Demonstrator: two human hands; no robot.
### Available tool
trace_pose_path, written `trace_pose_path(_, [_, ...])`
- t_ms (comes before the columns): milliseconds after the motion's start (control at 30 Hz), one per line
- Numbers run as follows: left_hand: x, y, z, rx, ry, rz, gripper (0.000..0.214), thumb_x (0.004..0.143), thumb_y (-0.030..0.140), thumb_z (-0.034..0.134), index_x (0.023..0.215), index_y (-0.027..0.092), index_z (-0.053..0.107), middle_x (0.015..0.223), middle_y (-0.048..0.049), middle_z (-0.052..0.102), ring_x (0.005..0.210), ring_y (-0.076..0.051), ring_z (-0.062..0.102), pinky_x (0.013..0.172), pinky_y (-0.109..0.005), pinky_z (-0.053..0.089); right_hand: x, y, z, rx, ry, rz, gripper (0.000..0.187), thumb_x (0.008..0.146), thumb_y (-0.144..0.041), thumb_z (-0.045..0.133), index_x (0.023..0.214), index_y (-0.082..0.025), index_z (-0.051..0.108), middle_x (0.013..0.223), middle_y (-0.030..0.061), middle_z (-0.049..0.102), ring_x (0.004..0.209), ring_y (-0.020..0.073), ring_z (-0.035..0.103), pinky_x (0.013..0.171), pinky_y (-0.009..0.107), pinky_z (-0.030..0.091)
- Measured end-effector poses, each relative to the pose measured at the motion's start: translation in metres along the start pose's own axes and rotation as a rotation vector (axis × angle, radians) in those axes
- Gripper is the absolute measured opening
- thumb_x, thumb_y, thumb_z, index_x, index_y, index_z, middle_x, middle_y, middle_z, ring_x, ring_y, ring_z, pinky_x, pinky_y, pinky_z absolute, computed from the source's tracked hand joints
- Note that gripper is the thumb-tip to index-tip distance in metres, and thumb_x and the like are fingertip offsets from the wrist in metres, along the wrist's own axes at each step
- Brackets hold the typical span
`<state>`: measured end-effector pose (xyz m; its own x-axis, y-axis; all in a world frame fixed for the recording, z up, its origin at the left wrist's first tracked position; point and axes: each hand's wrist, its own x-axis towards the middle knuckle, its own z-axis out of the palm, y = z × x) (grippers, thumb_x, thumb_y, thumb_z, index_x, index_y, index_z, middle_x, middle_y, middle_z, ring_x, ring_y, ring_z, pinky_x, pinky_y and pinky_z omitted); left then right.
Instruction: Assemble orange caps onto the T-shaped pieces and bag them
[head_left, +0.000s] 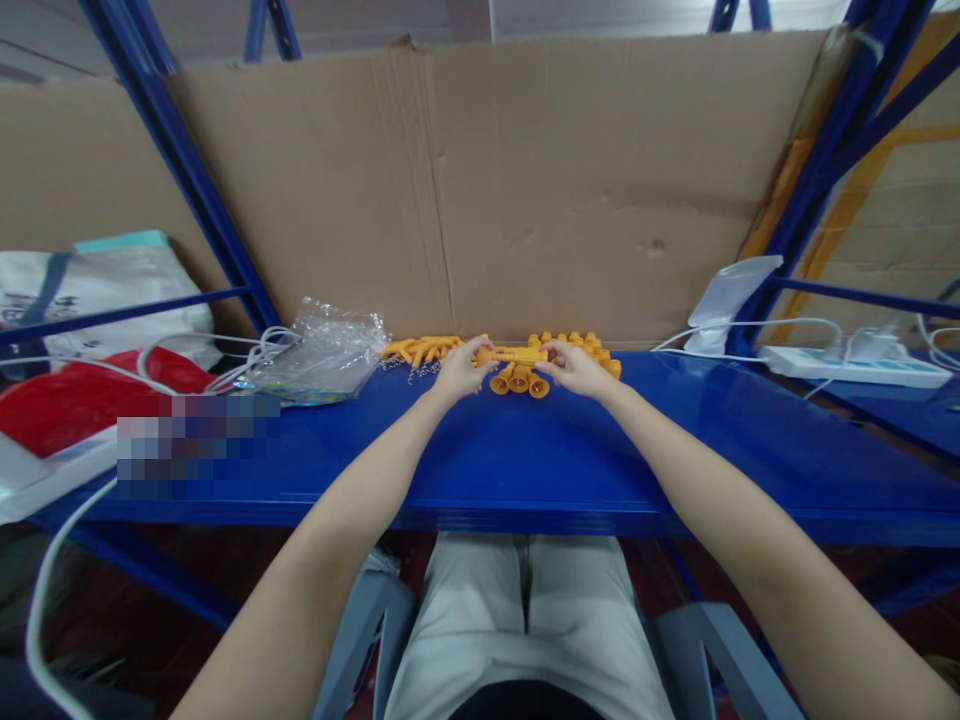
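My left hand (462, 370) and my right hand (579, 370) are raised over the back of the blue table. Between them, the fingertips of both hands pinch a long orange plastic piece (520, 355), lying roughly level; its exact kind is too small to make out. Just below it, several orange cup-shaped pieces (538, 386) have their round open ends facing me. Behind my right hand stand more orange pieces (600, 352) in a cluster, partly hidden. Beside my left hand lies a pile of slim orange pieces (420, 350) with small metal chains (415, 372).
The blue tabletop (525, 460) runs up to a cardboard wall (540, 200). To the left are a clear plastic bag (322, 355), white cables (255, 350) and a red item (105, 390). A white power strip (855, 366) lies at right, near a blue rack post (806, 190).
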<state>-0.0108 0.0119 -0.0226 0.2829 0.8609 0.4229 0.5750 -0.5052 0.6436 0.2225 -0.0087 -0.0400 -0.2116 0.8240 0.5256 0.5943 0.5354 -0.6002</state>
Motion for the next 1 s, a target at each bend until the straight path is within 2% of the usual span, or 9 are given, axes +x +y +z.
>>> trace_pose_path(200, [0.003, -0.007, -0.001, 0.094, 0.049, 0.144, 0.021, 0.087, 0.027, 0.063, 0.108, 0.020, 0.063, 0.075, 0.0012, 0.069, 0.049, -0.012, 0.060, 0.054, -0.023, 0.048, -0.001, -0.004, -0.002, 0.152, -0.043, 0.027, 0.033, 0.086, -0.050, 0.066, 0.094, -0.020, 0.057, 0.068, -0.0005, 0.054, 0.059, 0.0147, 0.052, 0.057, 0.028, 0.042])
trace_pose_path(367, [0.007, -0.013, 0.000, 0.206, 0.144, 0.318, 0.018, 0.085, 0.019, 0.067, 0.103, 0.019, 0.065, 0.093, -0.0040, 0.073, 0.082, -0.017, 0.069, 0.079, -0.028, 0.054, -0.003, -0.010, -0.006, 0.218, -0.146, 0.077, 0.044, 0.086, -0.063, 0.062, 0.079, -0.019, 0.056, 0.061, -0.0019, 0.050, 0.056, 0.0131, 0.050, 0.060, 0.028, 0.038])
trace_pose_path(433, [0.008, -0.014, 0.000, 0.252, 0.166, 0.364, 0.019, 0.084, 0.016, 0.068, 0.103, 0.019, 0.066, 0.097, -0.0049, 0.073, 0.088, -0.018, 0.069, 0.084, -0.030, 0.053, -0.004, -0.009, -0.007, 0.225, -0.172, 0.106, 0.048, 0.086, -0.065, 0.060, 0.077, -0.019, 0.056, 0.058, -0.0022, 0.050, 0.055, 0.0127, 0.048, 0.061, 0.028, 0.038])
trace_pose_path(600, [0.007, -0.014, 0.002, 0.293, 0.190, 0.413, 0.022, 0.084, 0.012, 0.066, 0.104, 0.018, 0.067, 0.099, -0.0049, 0.073, 0.089, -0.019, 0.069, 0.085, -0.030, 0.053, -0.005, -0.005, -0.006, 0.275, -0.162, 0.170, 0.051, 0.086, -0.068, 0.057, 0.078, -0.018, 0.058, 0.058, -0.0015, 0.051, 0.054, 0.0113, 0.045, 0.060, 0.027, 0.036])
trace_pose_path(767, [0.007, -0.015, 0.003, 0.304, 0.189, 0.422, 0.024, 0.083, 0.010, 0.068, 0.106, 0.018, 0.067, 0.099, -0.0050, 0.073, 0.090, -0.019, 0.069, 0.086, -0.030, 0.053, -0.005, -0.005, -0.005, 0.348, -0.169, 0.220, 0.050, 0.084, -0.066, 0.062, 0.075, -0.017, 0.059, 0.062, 0.0007, 0.054, 0.055, 0.0104, 0.046, 0.057, 0.026, 0.036])
trace_pose_path(1000, [0.009, -0.019, 0.004, 0.320, 0.204, 0.473, 0.024, 0.085, 0.011, 0.065, 0.108, 0.017, 0.066, 0.099, -0.0054, 0.071, 0.092, -0.019, 0.068, 0.086, -0.030, 0.052, -0.008, -0.015, -0.008, 0.473, -0.182, 0.281, 0.041, 0.086, -0.054, 0.066, 0.072, -0.017, 0.060, 0.074, 0.0056, 0.062, 0.054, 0.0084, 0.044, 0.052, 0.025, 0.034])
